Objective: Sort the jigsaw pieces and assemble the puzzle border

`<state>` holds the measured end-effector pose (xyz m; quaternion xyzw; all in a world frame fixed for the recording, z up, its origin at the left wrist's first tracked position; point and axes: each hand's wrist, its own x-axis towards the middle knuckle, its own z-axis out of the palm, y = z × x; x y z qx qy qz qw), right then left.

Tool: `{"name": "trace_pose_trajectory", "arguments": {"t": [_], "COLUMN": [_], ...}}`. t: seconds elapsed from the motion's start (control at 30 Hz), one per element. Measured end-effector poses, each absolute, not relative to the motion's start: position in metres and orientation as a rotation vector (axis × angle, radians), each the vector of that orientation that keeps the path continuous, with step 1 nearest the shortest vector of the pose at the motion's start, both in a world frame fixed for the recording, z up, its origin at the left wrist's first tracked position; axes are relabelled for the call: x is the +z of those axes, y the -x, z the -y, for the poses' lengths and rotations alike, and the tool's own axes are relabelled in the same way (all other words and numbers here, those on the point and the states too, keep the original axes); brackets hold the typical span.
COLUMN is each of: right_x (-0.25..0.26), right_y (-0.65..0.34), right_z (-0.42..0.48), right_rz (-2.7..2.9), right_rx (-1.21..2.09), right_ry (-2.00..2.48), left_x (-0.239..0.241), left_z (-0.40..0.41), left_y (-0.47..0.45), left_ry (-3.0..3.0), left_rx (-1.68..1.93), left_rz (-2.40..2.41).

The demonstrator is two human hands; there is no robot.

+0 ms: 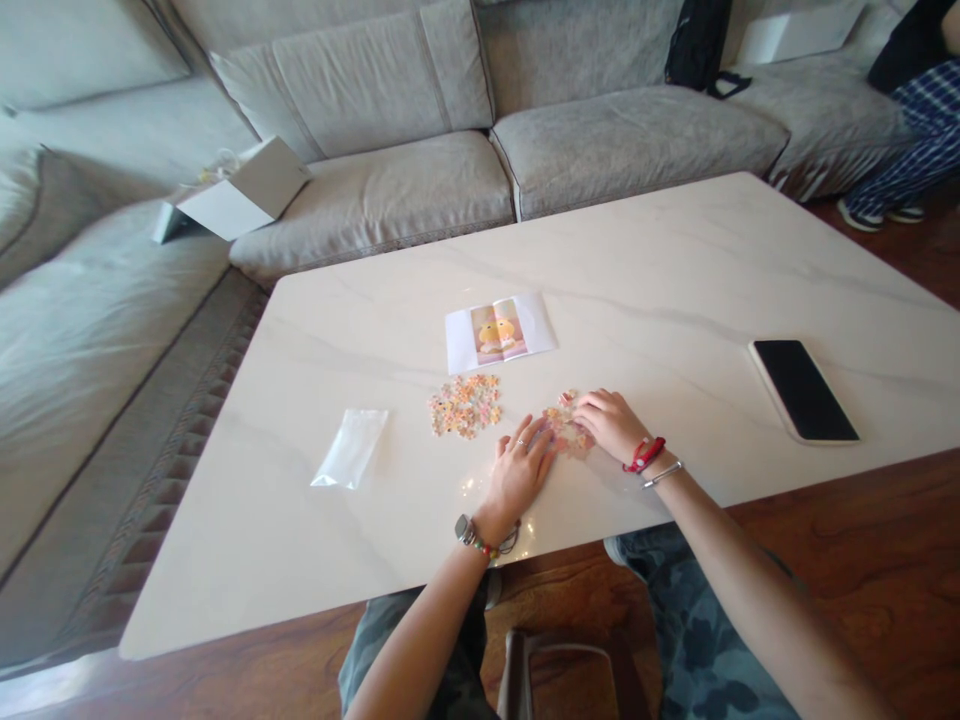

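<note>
Small puzzle pieces (pixel 566 430) in pink and orange lie in a spread patch on the white table. My left hand (pixel 519 468) rests flat at the patch's left edge, fingers stretched and slightly apart, with nothing seen in them. From the right, my right hand (pixel 609 422) reaches over the same patch. Its bent fingers touch the pieces, and its palm side is hidden. Left of my hands is a second heap of puzzle pieces (pixel 465 406). A creased white sheet with a picture of two yellow figures (pixel 501 332) lies behind the pieces.
A clear plastic bag (pixel 351 450) lies on the marbled table (pixel 645 270) at left, and a dark-screened tablet (pixel 804 390) at right. A grey sofa (pixel 405 190) holds a white box (pixel 251 190) and a black bag (pixel 697 45). Another person (pixel 919 120) is at far right.
</note>
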<state>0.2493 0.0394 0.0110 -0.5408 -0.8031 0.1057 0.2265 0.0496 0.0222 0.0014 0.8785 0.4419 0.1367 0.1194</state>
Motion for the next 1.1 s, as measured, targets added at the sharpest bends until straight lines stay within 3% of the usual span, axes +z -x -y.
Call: {"name": "trace_pose_trajectory", "arguments": {"t": [0.23, 0.57, 0.87, 1.1], "right_x": [0.011, 0.012, -0.003, 0.01], "right_y": [-0.286, -0.301, -0.303, -0.284], "right_z": [-0.024, -0.022, -0.037, -0.025], "right_rz": [1.969, 1.87, 1.996, 2.23], "right_rx": [0.539, 0.385, 0.403, 0.255], "right_ry": [1.633, 1.701, 1.683, 1.58], "left_x": [-0.001, 0.009, 0.008, 0.007], "left_z": [-0.019, -0.014, 0.0, -0.001], "left_y": [-0.053, -0.051, -0.061, -0.061], "left_ry": [-2.59, -2.624, -2.728, -2.716], "left_rx": [0.423, 0.472, 0.254, 0.305], "left_rz": [-1.262, -1.191, -1.094, -1.164]}}
